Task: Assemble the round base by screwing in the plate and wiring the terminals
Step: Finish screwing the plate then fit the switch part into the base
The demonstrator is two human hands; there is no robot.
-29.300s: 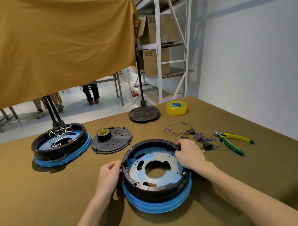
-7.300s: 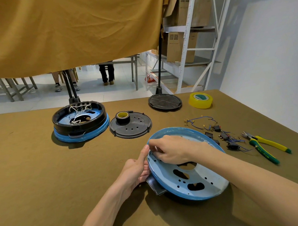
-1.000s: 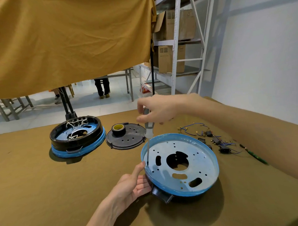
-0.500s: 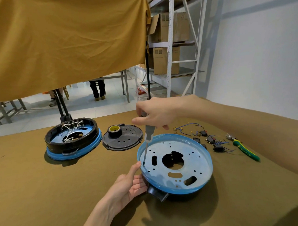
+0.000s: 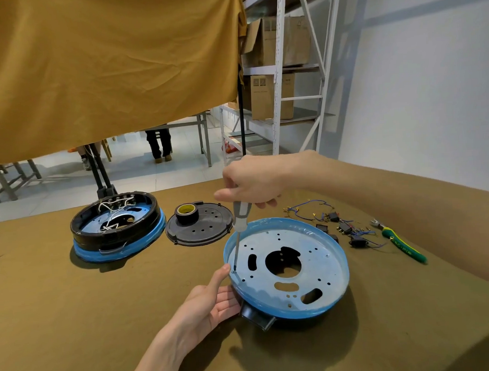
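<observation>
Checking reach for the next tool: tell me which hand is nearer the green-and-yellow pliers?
Right. The right hand grips the screwdriver, nearer the green-and-yellow pliers; the left hand steadies the base's opposite side.

Ochre cloth (image 5: 106, 68) hung overhead; white wall (image 5: 429, 79) right; metal shelving (image 5: 279, 71) holding cardboard boxes (image 5: 270, 97); pale tiled floor (image 5: 130, 173) beyond, daylit

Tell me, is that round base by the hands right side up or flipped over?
Flipped over. The round base shows its flat metal underside with holes, blue rim up, black shell beneath.
</observation>
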